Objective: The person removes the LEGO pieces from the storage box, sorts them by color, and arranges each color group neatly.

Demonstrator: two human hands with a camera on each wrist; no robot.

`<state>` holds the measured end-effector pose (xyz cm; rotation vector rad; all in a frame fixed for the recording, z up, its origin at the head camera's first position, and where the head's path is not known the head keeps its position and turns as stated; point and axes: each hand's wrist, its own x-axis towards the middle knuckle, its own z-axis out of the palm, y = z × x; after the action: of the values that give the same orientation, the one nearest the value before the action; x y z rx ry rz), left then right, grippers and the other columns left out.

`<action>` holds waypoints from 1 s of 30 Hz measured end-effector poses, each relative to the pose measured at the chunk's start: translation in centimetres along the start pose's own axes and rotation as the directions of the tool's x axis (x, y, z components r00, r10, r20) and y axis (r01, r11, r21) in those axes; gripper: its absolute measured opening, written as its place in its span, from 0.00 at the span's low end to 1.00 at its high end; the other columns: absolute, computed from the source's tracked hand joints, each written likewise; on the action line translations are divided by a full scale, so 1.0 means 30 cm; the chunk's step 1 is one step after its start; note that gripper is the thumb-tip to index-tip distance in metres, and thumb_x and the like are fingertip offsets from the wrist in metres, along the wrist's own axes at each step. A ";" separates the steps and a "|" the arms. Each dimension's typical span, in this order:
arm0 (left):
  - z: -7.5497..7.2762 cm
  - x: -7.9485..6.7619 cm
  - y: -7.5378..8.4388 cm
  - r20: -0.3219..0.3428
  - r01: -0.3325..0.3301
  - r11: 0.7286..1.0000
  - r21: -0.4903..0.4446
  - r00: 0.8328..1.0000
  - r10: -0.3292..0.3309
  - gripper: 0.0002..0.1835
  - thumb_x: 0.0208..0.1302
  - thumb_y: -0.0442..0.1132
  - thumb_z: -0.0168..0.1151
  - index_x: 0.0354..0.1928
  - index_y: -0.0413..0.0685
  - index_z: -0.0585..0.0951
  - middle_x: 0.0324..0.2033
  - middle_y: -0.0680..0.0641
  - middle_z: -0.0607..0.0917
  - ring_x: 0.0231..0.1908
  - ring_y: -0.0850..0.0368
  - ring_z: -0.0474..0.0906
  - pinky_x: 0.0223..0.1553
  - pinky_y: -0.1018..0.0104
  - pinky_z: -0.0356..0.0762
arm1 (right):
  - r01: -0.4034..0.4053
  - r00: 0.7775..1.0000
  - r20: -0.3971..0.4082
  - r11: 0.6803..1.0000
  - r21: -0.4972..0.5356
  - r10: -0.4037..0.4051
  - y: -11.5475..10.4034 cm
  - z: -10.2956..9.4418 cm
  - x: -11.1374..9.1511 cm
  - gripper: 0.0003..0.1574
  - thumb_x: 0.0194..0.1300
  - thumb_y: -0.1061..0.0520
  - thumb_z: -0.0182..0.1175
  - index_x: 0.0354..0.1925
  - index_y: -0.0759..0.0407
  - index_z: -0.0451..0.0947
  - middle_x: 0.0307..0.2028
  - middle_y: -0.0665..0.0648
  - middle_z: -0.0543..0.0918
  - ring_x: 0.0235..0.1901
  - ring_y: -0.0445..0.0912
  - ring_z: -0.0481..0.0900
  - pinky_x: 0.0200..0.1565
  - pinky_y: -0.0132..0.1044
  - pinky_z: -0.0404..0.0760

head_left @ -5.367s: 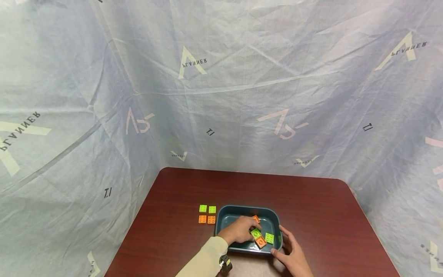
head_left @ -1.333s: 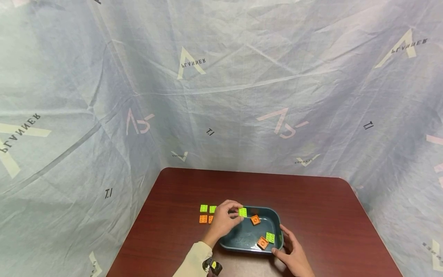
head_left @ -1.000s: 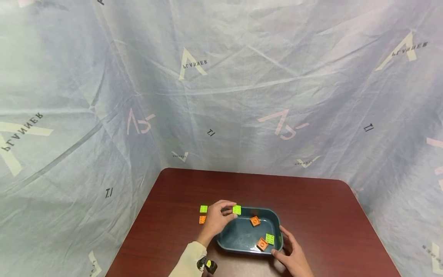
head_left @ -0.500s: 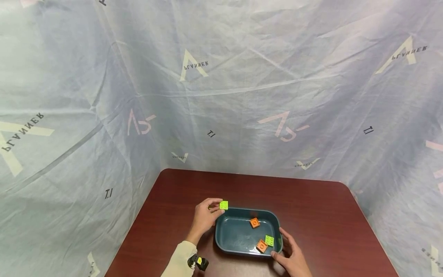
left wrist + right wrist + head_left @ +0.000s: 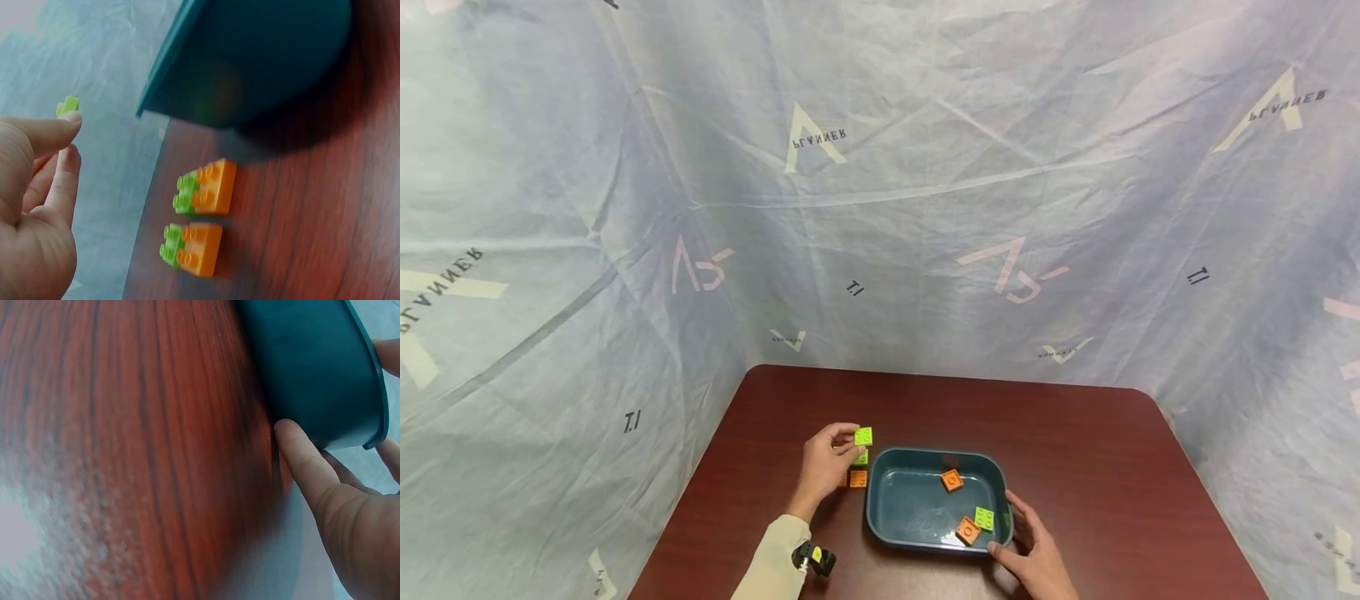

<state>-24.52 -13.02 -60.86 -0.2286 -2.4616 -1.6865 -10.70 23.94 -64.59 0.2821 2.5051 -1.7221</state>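
Head view shows us the left hand [image 5: 822, 465] pinching a green brick [image 5: 863, 436] above the table [image 5: 1045, 442] — left of the blue-green tray [image 5: 910, 507]. We see the right hand [image 5: 1036, 552] gripping the tray's near right corner; loose orange bricks [image 5: 952, 480] and another green piece [image 5: 984, 518] lie inside. Left wrist view gives us two paired green-and-orange blocks [image 5: 215, 190] on the table — near the tray.

Grey sheeting [image 5: 925, 250] around the table [image 5: 1030, 433] carries printed lettering, which appears flipped. The word PLANNER [image 5: 819, 138] reads three times: high above the table's far edge, high beyond its far right corner, and out past its left side. "T.I" [image 5: 855, 288] also shows three times — behind the table, beyond its far right corner, and left of it. Smaller words around the table are illegible.
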 end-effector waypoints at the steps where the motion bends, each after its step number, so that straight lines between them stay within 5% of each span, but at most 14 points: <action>1: -0.008 0.002 -0.007 -0.005 -0.004 1.000 0.012 1.000 0.004 0.20 0.63 0.33 0.77 0.57 0.47 0.87 0.46 0.45 0.88 0.49 0.49 0.88 0.49 0.65 0.89 | -0.001 1.000 -0.001 1.000 0.000 0.001 -0.002 0.000 0.000 0.59 0.59 0.52 0.80 0.81 0.47 0.61 0.69 0.71 0.76 0.66 0.65 0.80 0.61 0.49 0.82; 10: -0.080 0.014 -0.078 -0.025 0.039 0.997 0.060 0.999 -0.038 0.20 0.64 0.34 0.77 0.58 0.48 0.86 0.45 0.46 0.88 0.49 0.50 0.89 0.49 0.62 0.89 | -0.007 1.000 -0.009 1.000 -0.007 0.007 -0.010 0.006 -0.004 0.59 0.59 0.53 0.80 0.81 0.48 0.61 0.69 0.71 0.77 0.66 0.65 0.79 0.63 0.50 0.81; 16: -0.113 0.017 -0.132 -0.031 0.082 0.992 0.094 0.996 -0.079 0.19 0.64 0.34 0.77 0.56 0.52 0.86 0.47 0.47 0.88 0.51 0.50 0.88 0.51 0.60 0.89 | -0.005 1.000 -0.013 1.000 0.009 0.005 -0.006 0.006 -0.001 0.58 0.59 0.53 0.80 0.80 0.48 0.61 0.69 0.70 0.77 0.66 0.63 0.80 0.57 0.38 0.81; 23: -0.138 0.020 -0.178 -0.012 0.073 0.986 0.150 0.997 -0.072 0.19 0.65 0.31 0.75 0.57 0.48 0.85 0.49 0.45 0.87 0.52 0.48 0.87 0.51 0.58 0.89 | 0.000 1.000 0.001 1.000 0.029 0.000 0.007 0.004 -0.002 0.58 0.60 0.53 0.79 0.81 0.49 0.60 0.71 0.71 0.75 0.68 0.65 0.77 0.63 0.48 0.81; 30: -0.164 0.027 -0.191 -0.017 0.104 0.969 0.226 0.995 -0.103 0.17 0.65 0.32 0.75 0.54 0.53 0.86 0.48 0.47 0.88 0.50 0.49 0.88 0.50 0.53 0.89 | -0.004 1.000 -0.007 1.000 0.016 0.004 0.005 0.006 0.000 0.58 0.59 0.53 0.80 0.81 0.48 0.61 0.71 0.70 0.76 0.68 0.64 0.78 0.59 0.40 0.81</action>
<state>-26.35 -19.62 -64.16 -0.0691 -2.6766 -1.4212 -10.66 23.82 -64.81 0.2946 2.4952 -1.7429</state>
